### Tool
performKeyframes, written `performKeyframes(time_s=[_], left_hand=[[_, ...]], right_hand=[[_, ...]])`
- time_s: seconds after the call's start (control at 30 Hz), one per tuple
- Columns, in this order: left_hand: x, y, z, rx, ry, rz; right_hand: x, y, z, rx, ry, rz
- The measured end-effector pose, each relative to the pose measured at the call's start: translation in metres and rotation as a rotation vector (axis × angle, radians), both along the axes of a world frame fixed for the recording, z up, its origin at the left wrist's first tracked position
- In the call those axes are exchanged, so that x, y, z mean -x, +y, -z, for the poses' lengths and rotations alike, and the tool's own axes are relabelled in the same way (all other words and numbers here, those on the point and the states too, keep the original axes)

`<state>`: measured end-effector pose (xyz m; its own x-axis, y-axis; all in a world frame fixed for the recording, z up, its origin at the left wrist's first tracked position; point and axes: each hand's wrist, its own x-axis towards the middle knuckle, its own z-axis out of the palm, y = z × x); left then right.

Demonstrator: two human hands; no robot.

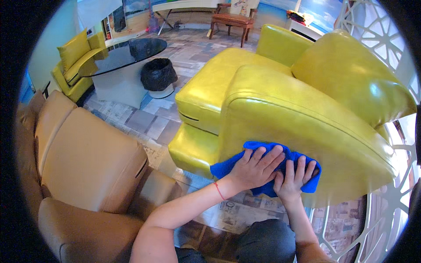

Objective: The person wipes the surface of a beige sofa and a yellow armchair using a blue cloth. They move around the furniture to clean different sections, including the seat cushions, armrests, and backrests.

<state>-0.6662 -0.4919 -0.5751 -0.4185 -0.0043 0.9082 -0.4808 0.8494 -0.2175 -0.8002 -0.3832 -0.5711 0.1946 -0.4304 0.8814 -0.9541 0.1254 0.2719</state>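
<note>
A blue cloth (268,164) lies spread against the outer side of a glossy yellow-green leather armchair (263,115). My left hand (258,166) presses it flat there, fingers spread, with a thin red string around the wrist. Close beside it, my right hand (294,179) holds the right part of the same cloth, fingertips pointing up the panel. Both palms are hidden from me. A seam runs along the chair's curved arm above my hands. On the seat rests a large yellow-green cushion (348,75), leaning against the back.
A brown leather armchair (88,157) stands close on my left. Beyond it are an oval dark glass table (131,52), a bin with a black liner (158,77) and another yellow-green seat (79,65). A white lattice screen (388,194) borders the right. A wooden chair (233,21) stands far back.
</note>
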Motion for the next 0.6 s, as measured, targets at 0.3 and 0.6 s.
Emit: performKeyframes(time_s=[0.3, 0.6], left_hand=[[0.006, 0.009, -0.098, 0.012, 0.097, -0.065], [0.028, 0.017, -0.006, 0.155, -0.075, -0.007]], right_hand=[[-0.001, 0.019, -0.134, 0.087, -0.143, 0.096], [0.027, 0.039, -0.014, 0.008, 0.098, 0.197]])
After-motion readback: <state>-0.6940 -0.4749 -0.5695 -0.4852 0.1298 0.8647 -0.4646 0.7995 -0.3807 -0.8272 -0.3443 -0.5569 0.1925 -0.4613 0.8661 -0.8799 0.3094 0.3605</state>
